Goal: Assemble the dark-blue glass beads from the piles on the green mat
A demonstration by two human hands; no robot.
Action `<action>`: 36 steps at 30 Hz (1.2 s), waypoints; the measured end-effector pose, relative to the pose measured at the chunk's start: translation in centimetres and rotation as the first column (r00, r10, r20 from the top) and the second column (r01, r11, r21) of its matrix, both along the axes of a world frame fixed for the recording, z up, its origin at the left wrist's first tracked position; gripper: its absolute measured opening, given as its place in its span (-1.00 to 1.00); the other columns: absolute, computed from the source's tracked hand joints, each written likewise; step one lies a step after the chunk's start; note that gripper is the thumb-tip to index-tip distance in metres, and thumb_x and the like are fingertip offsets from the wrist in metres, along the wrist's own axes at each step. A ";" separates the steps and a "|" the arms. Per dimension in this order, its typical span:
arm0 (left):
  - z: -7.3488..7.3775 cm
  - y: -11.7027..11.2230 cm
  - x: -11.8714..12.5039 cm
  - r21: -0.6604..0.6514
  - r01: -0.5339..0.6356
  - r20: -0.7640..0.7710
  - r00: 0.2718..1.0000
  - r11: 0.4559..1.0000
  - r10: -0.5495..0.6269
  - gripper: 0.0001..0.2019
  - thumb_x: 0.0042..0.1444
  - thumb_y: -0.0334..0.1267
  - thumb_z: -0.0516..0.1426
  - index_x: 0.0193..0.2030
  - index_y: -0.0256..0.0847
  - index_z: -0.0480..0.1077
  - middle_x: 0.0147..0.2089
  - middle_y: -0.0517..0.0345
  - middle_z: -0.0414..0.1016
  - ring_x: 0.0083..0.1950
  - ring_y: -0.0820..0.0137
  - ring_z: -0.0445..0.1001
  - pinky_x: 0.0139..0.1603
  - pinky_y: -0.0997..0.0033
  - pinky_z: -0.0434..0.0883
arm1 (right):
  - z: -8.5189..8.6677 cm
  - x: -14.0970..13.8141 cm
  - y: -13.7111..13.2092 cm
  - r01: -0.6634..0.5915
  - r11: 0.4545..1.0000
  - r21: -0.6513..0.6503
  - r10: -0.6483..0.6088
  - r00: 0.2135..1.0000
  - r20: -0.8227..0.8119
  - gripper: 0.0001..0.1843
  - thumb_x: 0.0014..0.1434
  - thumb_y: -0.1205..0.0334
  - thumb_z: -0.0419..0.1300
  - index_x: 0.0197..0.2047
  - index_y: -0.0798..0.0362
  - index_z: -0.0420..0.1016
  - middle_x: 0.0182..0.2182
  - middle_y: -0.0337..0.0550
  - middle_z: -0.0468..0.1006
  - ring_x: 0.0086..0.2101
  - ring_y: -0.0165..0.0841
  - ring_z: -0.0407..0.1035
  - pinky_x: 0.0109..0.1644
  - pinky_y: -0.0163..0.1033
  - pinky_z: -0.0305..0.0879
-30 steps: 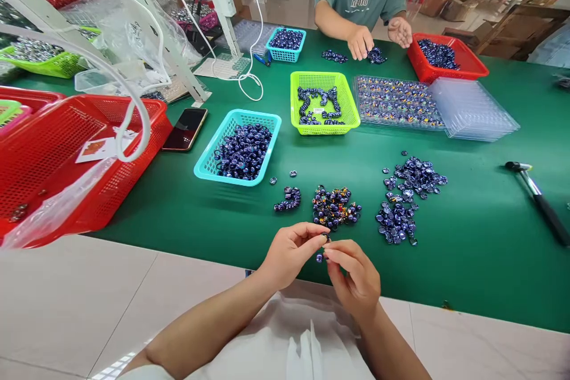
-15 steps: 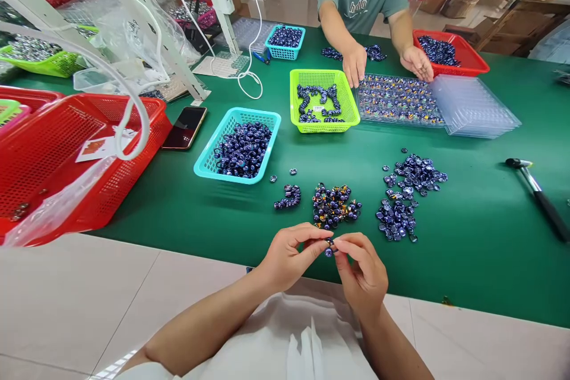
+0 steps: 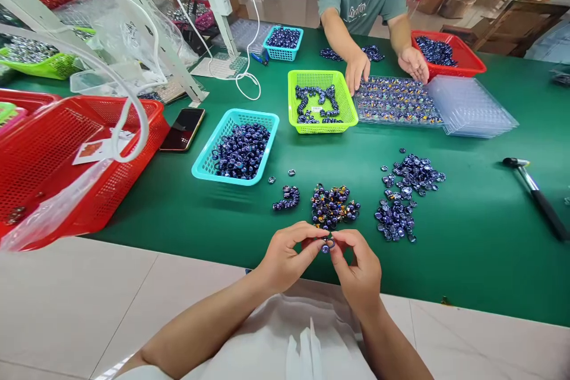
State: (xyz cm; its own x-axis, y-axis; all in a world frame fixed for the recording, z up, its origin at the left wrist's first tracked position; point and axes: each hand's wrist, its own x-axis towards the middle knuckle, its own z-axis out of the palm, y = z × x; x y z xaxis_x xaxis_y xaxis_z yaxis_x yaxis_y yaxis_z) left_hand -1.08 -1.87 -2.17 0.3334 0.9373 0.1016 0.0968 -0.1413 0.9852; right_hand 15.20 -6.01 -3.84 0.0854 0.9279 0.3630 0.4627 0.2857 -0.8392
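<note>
My left hand (image 3: pixel 291 255) and my right hand (image 3: pixel 358 267) meet at the table's near edge, both closed in a pinch. Between their fingertips is a small shiny dark-blue ring (image 3: pixel 325 247) with a round knob; its finer details are too small to make out. Just beyond my fingers lies a heap of dark-blue and orange pieces (image 3: pixel 332 205). A curved row of dark rings (image 3: pixel 287 198) sits left of that heap. To the right are flat dark-blue discs (image 3: pixel 396 218) in two touching piles.
A blue basket (image 3: pixel 200 171) of dark rings, a green basket (image 3: pixel 350 113) and a phone (image 3: pixel 183 129) are on the table. Red baskets (image 3: pixel 154 110) stand left; a hammer (image 3: pixel 537 196) lies right. Opposite, a co-worker's hands (image 3: pixel 357 68) are at a clear tray (image 3: pixel 396 122).
My right fingers have shifted slightly left around the ring, and more of its loop shows. The co-worker's left-side hand has moved a little over the tray's edge. The view has shifted slightly.
</note>
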 end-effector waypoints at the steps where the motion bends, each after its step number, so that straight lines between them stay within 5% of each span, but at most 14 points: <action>1: -0.1 0.0 0.1 -0.007 -0.011 -0.003 1.000 1.000 0.011 -0.84 0.21 -0.35 0.19 -0.13 -0.28 0.60 -0.31 -0.01 0.61 -0.33 0.38 0.48 -0.33 0.44 0.40 | 0.0 0.0 0.0 0.004 1.000 -0.031 -0.004 1.000 -0.012 -0.82 0.25 0.41 0.17 -0.12 -0.03 0.46 -0.34 -0.23 0.50 -0.38 -0.40 0.40 -0.34 -0.30 0.37; 22: -0.6 -0.4 0.8 0.125 0.074 -0.084 0.994 0.989 -0.064 -0.83 0.21 -0.41 0.15 -0.15 -0.22 0.58 -0.31 0.01 0.63 -0.32 0.35 0.48 -0.28 0.40 0.42 | 0.5 0.3 -0.2 -0.016 0.976 -0.219 0.008 0.999 -0.035 -0.88 0.18 0.38 0.12 -0.38 0.03 0.41 -0.49 -0.30 0.39 -0.51 -0.45 0.27 -0.46 -0.35 0.21; 26: -0.7 -0.5 1.1 0.046 0.131 -0.159 0.980 0.990 -0.122 -0.84 0.20 -0.38 0.15 -0.20 -0.23 0.59 -0.34 0.02 0.62 -0.35 0.36 0.48 -0.31 0.41 0.40 | 0.5 2.7 -0.2 -0.148 0.945 -0.291 0.170 0.984 0.051 -0.87 0.23 0.36 0.13 -0.33 0.02 0.46 -0.45 -0.28 0.44 -0.45 -0.43 0.32 -0.42 -0.34 0.25; 28: -0.9 -0.6 1.3 0.003 0.133 -0.179 0.975 0.991 -0.130 -0.84 0.20 -0.36 0.15 -0.19 -0.25 0.58 -0.34 0.02 0.61 -0.33 0.35 0.50 -0.30 0.41 0.40 | 0.4 4.8 0.0 -0.181 0.946 -0.268 0.230 0.960 0.162 -0.90 0.27 0.31 0.16 -0.24 0.00 0.51 -0.35 -0.22 0.52 -0.35 -0.37 0.39 -0.32 -0.30 0.32; 31: -1.3 -0.4 1.4 -0.067 0.080 -0.172 0.981 0.994 -0.091 -0.83 0.20 -0.32 0.15 -0.17 -0.25 0.58 -0.33 0.03 0.61 -0.32 0.34 0.52 -0.27 0.40 0.41 | -0.2 8.4 0.7 0.049 0.996 -0.080 -0.004 0.872 0.490 -0.87 0.30 0.22 0.18 -0.13 -0.01 0.54 -0.24 -0.10 0.55 -0.19 -0.21 0.38 -0.11 -0.11 0.34; 36: -1.5 0.2 1.4 -0.287 -0.026 -0.026 0.999 0.957 0.020 -0.82 0.15 -0.25 0.21 -0.16 -0.23 0.60 -0.28 0.04 0.64 -0.29 0.34 0.53 -0.25 0.41 0.44 | -1.8 12.1 2.3 0.096 0.993 0.066 -0.111 0.619 0.777 -0.83 0.28 0.20 0.18 -0.26 0.03 0.59 -0.33 -0.02 0.49 -0.29 -0.17 0.29 -0.23 -0.07 0.28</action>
